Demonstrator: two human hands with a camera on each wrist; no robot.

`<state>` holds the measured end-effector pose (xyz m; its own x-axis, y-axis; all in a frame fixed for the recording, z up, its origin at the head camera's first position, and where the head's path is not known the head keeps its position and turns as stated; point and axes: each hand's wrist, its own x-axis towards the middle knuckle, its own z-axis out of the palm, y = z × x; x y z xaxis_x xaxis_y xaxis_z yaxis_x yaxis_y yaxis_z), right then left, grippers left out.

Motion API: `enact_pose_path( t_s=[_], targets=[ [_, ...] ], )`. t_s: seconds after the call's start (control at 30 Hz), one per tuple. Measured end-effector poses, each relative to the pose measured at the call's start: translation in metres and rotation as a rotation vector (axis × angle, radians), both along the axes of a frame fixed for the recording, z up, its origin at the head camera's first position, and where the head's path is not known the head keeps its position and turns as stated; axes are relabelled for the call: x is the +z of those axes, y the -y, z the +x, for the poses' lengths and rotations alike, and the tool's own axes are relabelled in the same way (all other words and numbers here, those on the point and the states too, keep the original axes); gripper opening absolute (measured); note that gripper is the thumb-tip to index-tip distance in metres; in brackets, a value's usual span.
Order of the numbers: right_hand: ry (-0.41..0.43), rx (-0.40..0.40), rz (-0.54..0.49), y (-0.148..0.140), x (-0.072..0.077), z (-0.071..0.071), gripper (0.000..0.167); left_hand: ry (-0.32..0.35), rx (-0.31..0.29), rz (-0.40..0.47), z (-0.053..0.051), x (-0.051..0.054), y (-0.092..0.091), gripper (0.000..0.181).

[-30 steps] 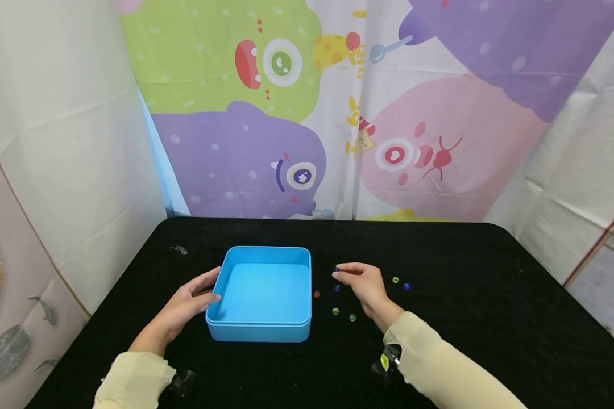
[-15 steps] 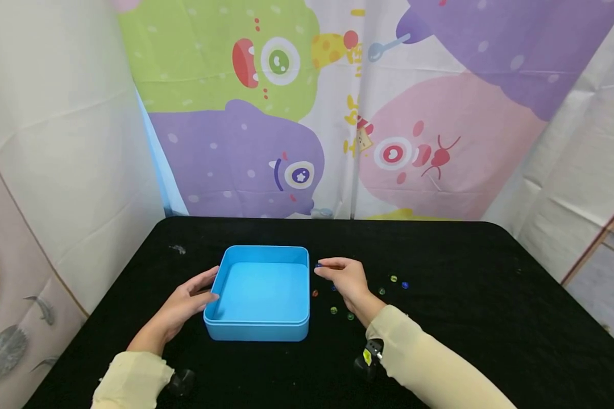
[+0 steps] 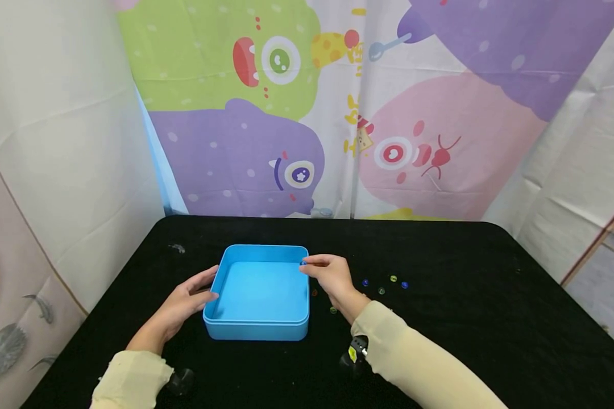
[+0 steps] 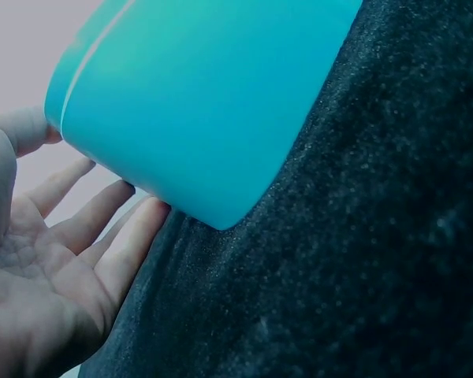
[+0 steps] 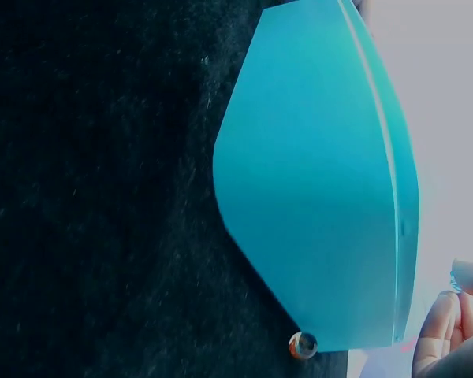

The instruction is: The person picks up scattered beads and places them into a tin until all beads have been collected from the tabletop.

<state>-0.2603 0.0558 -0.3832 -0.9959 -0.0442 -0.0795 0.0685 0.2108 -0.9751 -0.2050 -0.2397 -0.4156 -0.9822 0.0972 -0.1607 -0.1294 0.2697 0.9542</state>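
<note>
A blue open box stands on the black table, its floor bare in the head view. At its left wall is the left hand; in the left wrist view the fairly straight fingers touch the box's outer side and the thumb rests at the rim. Over the right rim, near the far corner, the right hand pinches a blue marble between thumb and fingertips. Just outside the box's right wall lies an orange marble, also visible in the right wrist view beside the box's base.
Right of the box lie a green marble, partly behind the right hand, a blue marble, a pale green one, a yellow-green one and another blue one. A small clear scrap lies at the back left.
The right hand has moved left from among the marbles to above the box's right rim, carrying the pinched blue marble. The left hand has stayed at the box.
</note>
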Motion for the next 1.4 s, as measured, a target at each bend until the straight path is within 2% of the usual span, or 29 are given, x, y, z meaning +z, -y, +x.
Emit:
enact_pose_path(
  t_s=[0.2, 0.7, 0.87, 1.17, 1.4],
  targets=[
    [0.040, 0.018, 0.045, 0.011, 0.004, 0.002, 0.022, 0.004, 0.000, 0.000, -0.001, 0.001, 0.000, 0.068],
    [-0.028, 0.068, 0.002, 0.038, 0.008, 0.003, 0.018, 0.000, 0.002, -0.001, -0.003, 0.000, 0.001, 0.068],
    [-0.042, 0.070, -0.020, 0.043, 0.010, 0.005, 0.018, 0.002, 0.001, -0.008, -0.001, 0.001, 0.000, 0.068],
    [-0.046, 0.043, 0.003, 0.053, 0.012, 0.007, 0.016, 0.003, -0.004, 0.000, -0.002, 0.004, -0.001, 0.068],
    [-0.032, 0.033, 0.009, 0.053, 0.011, 0.007, 0.019, 0.011, 0.002, 0.004, -0.002, 0.002, -0.001, 0.069]
  ],
)
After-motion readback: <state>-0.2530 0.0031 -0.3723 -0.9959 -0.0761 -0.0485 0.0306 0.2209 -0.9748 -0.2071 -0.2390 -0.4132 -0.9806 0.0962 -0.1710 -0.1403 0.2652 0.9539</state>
